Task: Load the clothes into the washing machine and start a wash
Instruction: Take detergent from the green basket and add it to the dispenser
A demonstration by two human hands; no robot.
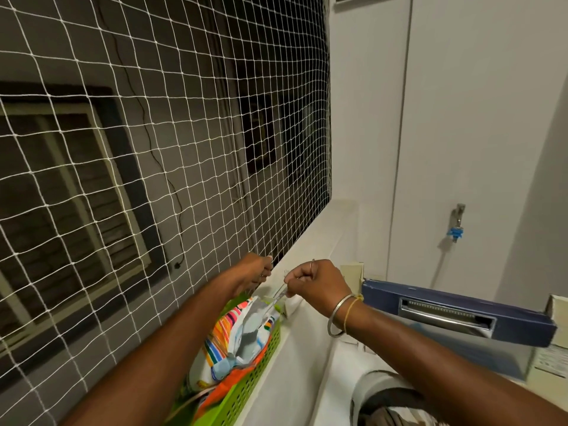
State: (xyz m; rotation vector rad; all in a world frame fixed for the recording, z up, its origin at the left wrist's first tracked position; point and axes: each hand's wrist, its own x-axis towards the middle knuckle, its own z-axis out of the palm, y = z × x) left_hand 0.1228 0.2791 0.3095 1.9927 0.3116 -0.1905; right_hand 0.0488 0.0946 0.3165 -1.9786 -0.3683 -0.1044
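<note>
A striped, multicoloured detergent bag (233, 336) stands open in a green slotted basket (261, 361) on the ledge by the net. My right hand (313, 281) is shut on a clear plastic piece (276, 298) that slants down into the bag's mouth. Just left of it, my left hand (255, 269) has its fingers curled above the bag's top; I cannot see anything held in it. At the lower right is the washing machine (325, 385), with dark clothes (396, 416) showing in its round drum. Its blue lid (455, 305) stands raised.
A white safety net (153, 155) closes off the opening on the left above the white ledge (319, 241). A tap with a blue fitting (457, 222) is on the right wall. An orange packet (227, 385) lies in the basket in front of the bag.
</note>
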